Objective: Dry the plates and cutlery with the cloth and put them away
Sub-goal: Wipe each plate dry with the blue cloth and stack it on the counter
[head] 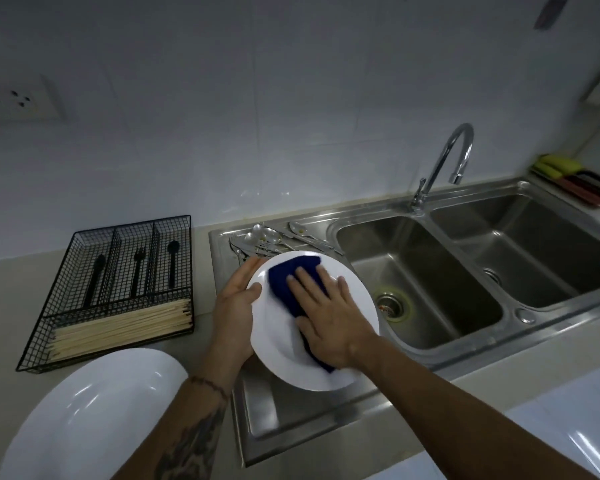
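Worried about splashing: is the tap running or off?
Off, as far as shows: no stream falls from the tap spout, and the sink basin below holds no standing water.

A chrome tap (445, 161) curves over my double steel sink (465, 271). A wall socket (13, 100) sits far left; coloured sponges (568, 171) far right.

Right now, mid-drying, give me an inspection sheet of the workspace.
Surface: beige counter, steel sink set in it.
Job's things: white plate held over the drainboard; blue cloth on it; wet cutlery behind; second plate on counter; wire organizer.
Clutter: sponges at far right.
Hands: left hand grips plate rim; right hand presses cloth flat.
Cables: nothing seen.
Surroundings: tiled wall, socket, tap.
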Available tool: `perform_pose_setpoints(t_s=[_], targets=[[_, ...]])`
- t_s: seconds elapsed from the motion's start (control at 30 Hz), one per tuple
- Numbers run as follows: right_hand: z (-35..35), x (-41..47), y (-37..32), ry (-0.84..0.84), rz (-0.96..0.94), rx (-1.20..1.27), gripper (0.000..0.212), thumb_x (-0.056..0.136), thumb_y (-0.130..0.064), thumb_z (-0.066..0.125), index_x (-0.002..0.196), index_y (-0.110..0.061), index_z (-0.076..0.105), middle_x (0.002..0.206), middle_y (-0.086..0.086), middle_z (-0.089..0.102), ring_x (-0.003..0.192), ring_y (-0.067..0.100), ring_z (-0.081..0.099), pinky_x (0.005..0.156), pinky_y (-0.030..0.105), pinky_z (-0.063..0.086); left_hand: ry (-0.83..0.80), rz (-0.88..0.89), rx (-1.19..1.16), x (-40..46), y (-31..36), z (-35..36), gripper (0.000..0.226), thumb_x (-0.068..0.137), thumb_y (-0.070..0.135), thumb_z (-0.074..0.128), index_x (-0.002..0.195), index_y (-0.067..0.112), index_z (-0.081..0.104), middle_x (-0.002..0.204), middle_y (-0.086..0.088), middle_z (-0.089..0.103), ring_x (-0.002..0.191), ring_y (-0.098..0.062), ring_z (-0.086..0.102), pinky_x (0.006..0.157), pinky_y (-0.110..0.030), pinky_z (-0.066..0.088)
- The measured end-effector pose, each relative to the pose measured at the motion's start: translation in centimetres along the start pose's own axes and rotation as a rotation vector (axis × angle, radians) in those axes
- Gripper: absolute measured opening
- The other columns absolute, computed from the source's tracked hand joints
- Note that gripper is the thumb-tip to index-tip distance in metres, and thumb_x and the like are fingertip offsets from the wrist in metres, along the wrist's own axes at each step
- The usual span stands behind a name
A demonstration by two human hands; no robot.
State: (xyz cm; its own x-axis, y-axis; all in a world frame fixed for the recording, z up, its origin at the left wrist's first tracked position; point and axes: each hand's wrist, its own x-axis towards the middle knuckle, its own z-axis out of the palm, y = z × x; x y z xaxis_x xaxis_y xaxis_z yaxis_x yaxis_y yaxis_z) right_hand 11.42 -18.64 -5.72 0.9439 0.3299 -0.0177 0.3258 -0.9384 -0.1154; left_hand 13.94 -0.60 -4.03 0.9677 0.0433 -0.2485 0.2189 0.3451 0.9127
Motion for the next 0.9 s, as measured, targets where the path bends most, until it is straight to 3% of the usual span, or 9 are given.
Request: perform_pose_setpoints(t_s=[0.13,0.27,0.37,0.5,0.6,0.7,0.77,0.83,0.9], targets=[[-1.7,0.2,0.6,0.032,0.231,0.040,0.079,0.084,-0.055,0.000,0.155,-0.023,-0.007,0.163,0.003,-0.012,0.148,0.031,-0.015,0.120,0.054,-0.004,0.054,0.084,-0.041,-0.1,2.7,0.3,0.055,0.087,-0.012,0.048,0.122,0.026,0.067,0.117,0.009,0.070,0.098,-0.017,0.069,0.074,-0.033,0.059],[-3.5,-1.9,-2.3,-0.036,0.162,0.259,0.069,0.093,-0.045,0.015,0.156,-0.024,-0.004,0.163,0.000,-0.012,0.149,0.026,-0.016,0.121,0.044,-0.005,0.053,0.139,-0.057,0.0,4.2,0.6,0.052,0.089,-0.013,0.047,0.118,0.025,0.067,0.112,0.012,0.070,0.087,-0.005,0.070,0.063,-0.020,0.055],[-4.8,-2.0,-5.0,-0.028,-0.009,0.353,0.065,0.096,-0.038,0.022,0.156,-0.026,-0.001,0.164,-0.005,-0.008,0.149,0.020,-0.015,0.119,0.041,-0.007,0.016,0.147,-0.046,0.3,4.6,1.2,0.049,0.091,-0.009,0.048,0.117,0.027,0.068,0.119,0.009,0.070,0.104,-0.015,0.067,0.077,-0.027,0.055],[-6.5,1.7,-4.5,0.089,-0.036,0.141,0.071,0.090,-0.049,0.009,0.155,-0.027,-0.008,0.163,-0.005,-0.012,0.149,0.023,-0.017,0.114,0.063,-0.011,-0.033,0.149,-0.094,0.8,5.7,1.8,0.046,0.095,-0.003,0.048,0.117,0.032,0.069,0.131,0.002,0.065,0.120,-0.025,0.060,0.102,-0.043,0.049],[-7.8,3.7,-2.4,0.231,0.057,-0.035,0.070,0.092,-0.051,0.015,0.155,-0.028,-0.008,0.164,-0.003,-0.009,0.149,0.028,-0.012,0.110,0.071,-0.003,-0.054,0.172,-0.134,0.5,6.5,2.0,0.046,0.095,-0.006,0.047,0.117,0.029,0.069,0.133,0.002,0.063,0.122,-0.024,0.059,0.102,-0.043,0.048],[-9.2,4.2,-0.7,0.334,0.254,-0.038,0.071,0.092,-0.050,0.026,0.155,-0.030,0.000,0.164,-0.001,0.001,0.149,0.035,0.002,0.110,0.071,0.006,-0.039,0.209,-0.202,-0.5,7.6,1.7,0.045,0.095,-0.007,0.047,0.127,0.023,0.060,0.126,0.009,0.065,0.111,-0.016,0.064,0.077,-0.028,0.057],[-9.7,4.0,-0.2,0.347,0.363,0.090,0.073,0.091,-0.047,0.036,0.154,-0.030,0.002,0.162,0.002,0.009,0.141,0.041,0.021,0.109,0.065,0.024,-0.032,0.236,-0.202,-0.9,7.9,1.4,0.047,0.095,-0.007,0.047,0.130,0.022,0.058,0.124,0.010,0.066,0.109,-0.013,0.065,0.074,-0.025,0.057],[-9.8,3.5,0.0,0.350,0.374,0.243,0.075,0.089,-0.039,0.048,0.151,-0.029,0.006,0.151,0.006,0.020,0.123,0.040,0.043,0.097,0.053,0.044,-0.044,0.234,-0.162,-1.0,7.9,1.0,0.050,0.094,-0.006,0.047,0.135,0.022,0.055,0.127,0.011,0.065,0.113,-0.015,0.064,0.079,-0.029,0.056],[-10.2,2.9,0.4,0.366,0.360,0.300,0.074,0.084,-0.033,0.054,0.146,-0.029,0.013,0.136,0.007,0.029,0.103,0.033,0.054,0.084,0.044,0.051,-0.120,0.205,-0.090,-0.9,8.0,0.5,0.055,0.095,-0.004,0.048,0.144,0.023,0.047,0.132,0.013,0.062,0.119,-0.016,0.061,0.085,-0.033,0.054]])
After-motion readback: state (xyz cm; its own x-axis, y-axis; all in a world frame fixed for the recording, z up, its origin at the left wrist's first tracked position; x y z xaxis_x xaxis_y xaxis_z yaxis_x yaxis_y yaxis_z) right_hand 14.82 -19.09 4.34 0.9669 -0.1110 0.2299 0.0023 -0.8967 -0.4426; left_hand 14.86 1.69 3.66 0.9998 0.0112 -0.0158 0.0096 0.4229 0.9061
